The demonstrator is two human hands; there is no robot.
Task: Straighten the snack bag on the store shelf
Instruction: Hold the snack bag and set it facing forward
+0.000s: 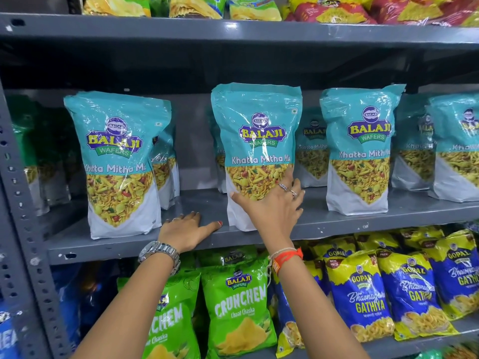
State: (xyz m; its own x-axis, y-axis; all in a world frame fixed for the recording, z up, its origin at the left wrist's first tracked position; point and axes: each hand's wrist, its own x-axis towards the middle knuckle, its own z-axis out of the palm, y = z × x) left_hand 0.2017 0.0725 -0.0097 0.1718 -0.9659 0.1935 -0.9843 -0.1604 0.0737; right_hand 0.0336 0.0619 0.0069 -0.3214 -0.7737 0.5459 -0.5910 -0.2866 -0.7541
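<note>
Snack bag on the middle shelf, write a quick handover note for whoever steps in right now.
Right hand: spread flat against the lower front of the middle Khatta Mitha bag, not gripping it.
Left hand: resting palm-down on the grey shelf, holding nothing.
The bag stands near the front edge, roughly upright and facing out, between two matching bags.
Left to do: check it sits square with its neighbours, then take both hands away.

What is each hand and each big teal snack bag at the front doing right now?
Right hand: pressed flat against the middle teal bag's lower front.
Left hand: flat on the shelf, holding nothing.
Middle teal bag: upright, at the shelf's front edge.
Left teal bag: upright, leaning slightly, untouched.
Right teal bag: upright, untouched.
</note>
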